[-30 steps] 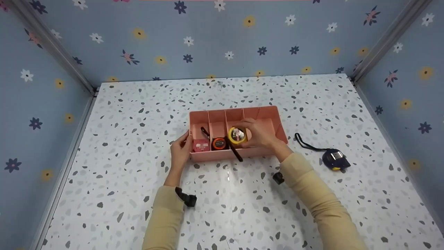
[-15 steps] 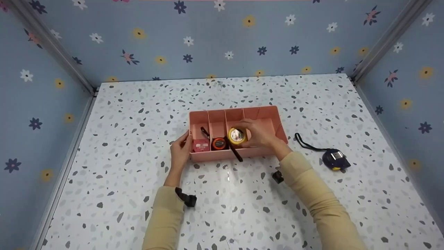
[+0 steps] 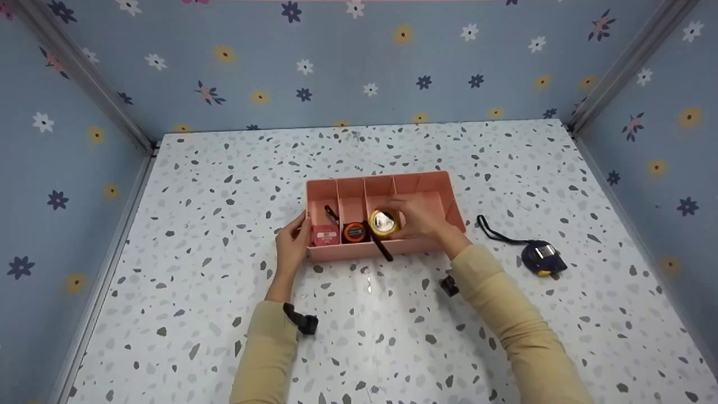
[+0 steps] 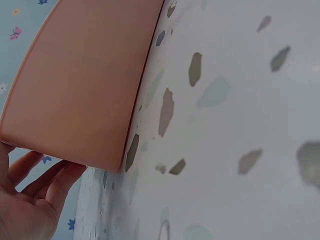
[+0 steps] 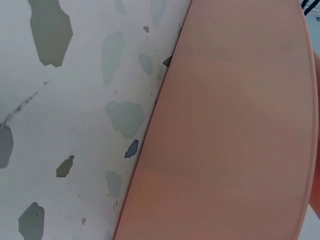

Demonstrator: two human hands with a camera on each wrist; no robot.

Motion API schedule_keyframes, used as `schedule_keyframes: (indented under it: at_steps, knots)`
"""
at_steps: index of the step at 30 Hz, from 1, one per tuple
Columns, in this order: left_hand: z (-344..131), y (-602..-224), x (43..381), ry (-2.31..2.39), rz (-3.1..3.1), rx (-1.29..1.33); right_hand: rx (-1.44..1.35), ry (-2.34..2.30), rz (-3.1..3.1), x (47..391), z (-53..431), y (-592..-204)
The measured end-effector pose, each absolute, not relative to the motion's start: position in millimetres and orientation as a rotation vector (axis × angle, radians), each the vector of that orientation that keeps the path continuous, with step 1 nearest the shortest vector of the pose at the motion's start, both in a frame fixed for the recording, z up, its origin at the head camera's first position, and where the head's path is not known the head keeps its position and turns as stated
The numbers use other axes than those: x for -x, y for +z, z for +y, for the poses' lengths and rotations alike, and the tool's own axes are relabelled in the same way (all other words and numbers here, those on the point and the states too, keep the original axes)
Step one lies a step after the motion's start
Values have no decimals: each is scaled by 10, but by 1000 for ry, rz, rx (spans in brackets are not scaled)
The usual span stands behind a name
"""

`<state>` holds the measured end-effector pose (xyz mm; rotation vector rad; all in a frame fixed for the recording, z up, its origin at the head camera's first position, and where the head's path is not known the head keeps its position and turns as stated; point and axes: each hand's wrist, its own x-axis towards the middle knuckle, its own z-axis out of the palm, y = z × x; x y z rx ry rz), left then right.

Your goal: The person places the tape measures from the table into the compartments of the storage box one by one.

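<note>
In the head view, a pink divided organizer box (image 3: 429, 246) stands on the table. My left hand (image 3: 293, 238) holds its left end, with fingers against the end wall in the left wrist view. My right hand (image 3: 419, 217) grips a yellow tape measure (image 3: 384, 222) inside the third compartment from the left, near the front wall. Next to it, an orange and black tape measure (image 3: 354, 232) sits in the second compartment, its black strap (image 3: 381, 245) hanging over the front wall. A pink tape measure (image 3: 325, 235) lies in the leftmost compartment. The right wrist view mostly shows the box's wall.
A dark blue tape measure (image 3: 543, 258) with a looped black cord (image 3: 496, 234) lies on the speckled table (image 3: 235, 185) to the box's right. Flower-patterned panels (image 3: 359, 62) close off the back and both sides.
The yellow tape measure has tilted and moved slightly down toward the box's front wall in my right hand. My left hand and the box have stayed in place.
</note>
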<state>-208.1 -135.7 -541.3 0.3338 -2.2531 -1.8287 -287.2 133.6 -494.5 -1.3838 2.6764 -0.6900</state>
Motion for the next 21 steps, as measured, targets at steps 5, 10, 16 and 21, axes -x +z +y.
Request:
schedule_keyframes:
  at_steps: [5,10,16,21]
  knots:
    - [-1356,-5408,2077,-1837,-2260,-346,1402,-643,2683,2877,1341,-4937]
    - [-1345,-5354,2057,-1829,-2268,-329,1413,-619,2670,2876,1340,-4920]
    - [-1333,-5307,2041,-1831,-2260,-332,1431,-593,2625,2896,1335,-4906]
    - [-1361,-5416,2076,-1824,-2246,-311,1460,-553,2609,2919,1327,-4903]
